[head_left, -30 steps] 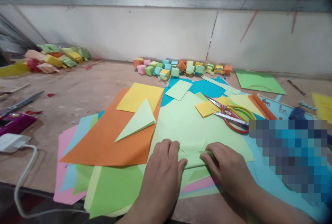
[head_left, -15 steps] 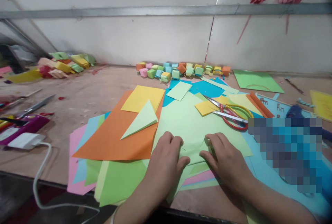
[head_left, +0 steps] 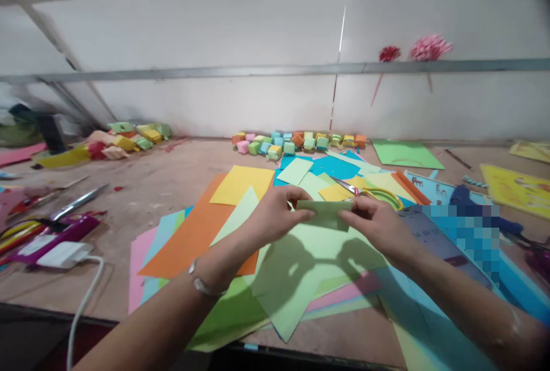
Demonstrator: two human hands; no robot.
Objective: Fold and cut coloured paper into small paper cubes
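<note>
My left hand [head_left: 286, 210] and my right hand [head_left: 369, 219] are both closed on a small pale green paper piece [head_left: 326, 214], one at each end, raised above the sheets. Beneath it lies a large pale green sheet [head_left: 296, 296] with the shadows of both hands on it. Left of that are an orange sheet [head_left: 184, 245], a yellow square [head_left: 240, 184] and a pale green triangle [head_left: 240, 213], partly covered by my left arm. Scissors [head_left: 384, 196] with yellow handles rest just beyond my right hand.
Small coloured paper shapes [head_left: 287, 144] line the back, with another pile [head_left: 129, 139] at back left. A purple power strip [head_left: 75, 230] with a white charger [head_left: 64, 253] sits at left. A phone [head_left: 447, 245] lies at right. A green sheet [head_left: 406, 154] is at back right.
Both hands have risen from the pale green sheet with the small paper piece between them. The view has tilted up, showing more of the wall.
</note>
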